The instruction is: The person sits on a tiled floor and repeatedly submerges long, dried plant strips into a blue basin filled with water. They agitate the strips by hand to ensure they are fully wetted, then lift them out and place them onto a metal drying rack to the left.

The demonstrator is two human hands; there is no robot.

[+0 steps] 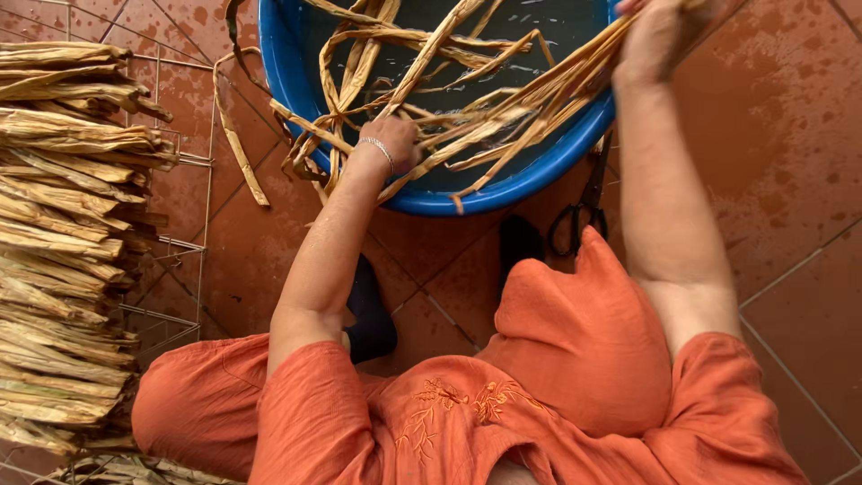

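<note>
A blue round basin (278, 63) of water sits on the red tile floor in front of me, full of long tan fibre strips (422, 54). My left hand (391, 142), with a thin bracelet on the wrist, grips several wet strips over the basin's near rim. My right hand (655, 36) is raised at the basin's right edge, closed on the other end of the same bundle of strips (530, 94), which stretches between both hands.
A wire rack (184, 242) at the left holds a tall stack of dried tan strips (63, 242). Black-handled scissors (584, 211) lie on the tiles just below the basin. My orange-clad knees and dark shoes fill the foreground.
</note>
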